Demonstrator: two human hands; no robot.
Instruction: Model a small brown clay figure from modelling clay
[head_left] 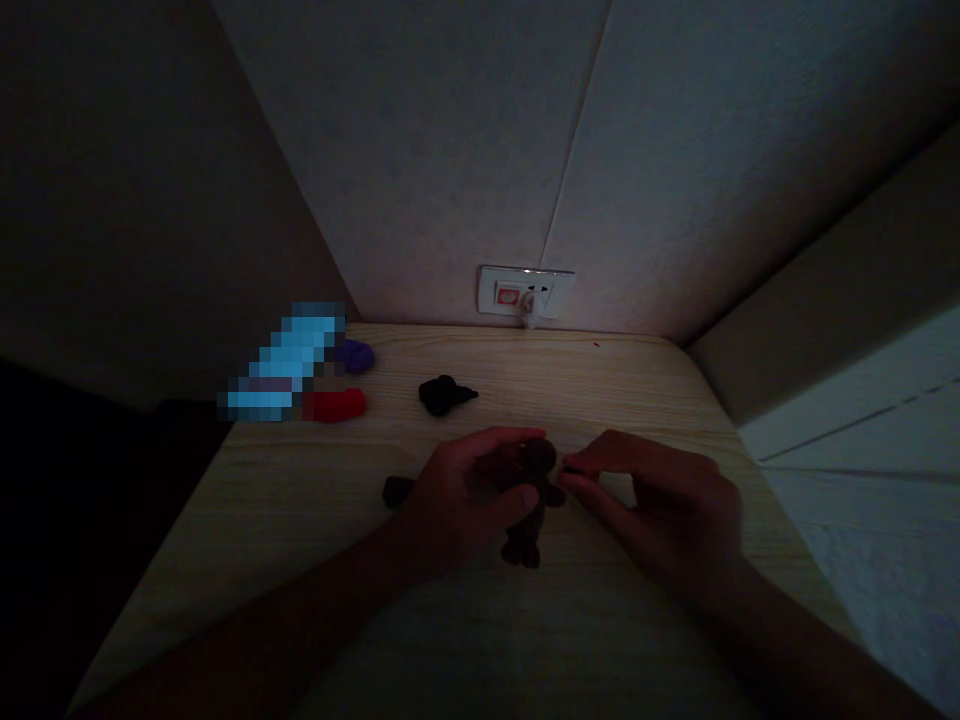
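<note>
A small dark figure (534,515) with a round head, stubby arms and legs, possibly modelling clay, is in my left hand (457,505). My thumb presses its body, and the fingers curl behind the head. Just right of that head, my right hand (667,500) has its thumb and index finger pinched together. A tiny dark bit seems to sit between those tips, too small and dim to name. Partly hidden behind my left hand lies a dark lump (397,491). Farther back is a black lump (442,395) with a thin pointed end.
On the wooden tabletop (600,620), a red piece (337,404) and a purple piece (355,356) lie at the back left beside a blurred-out bright screen (289,360). A wall socket (525,291) with a plug in it is behind the table. The light is dim.
</note>
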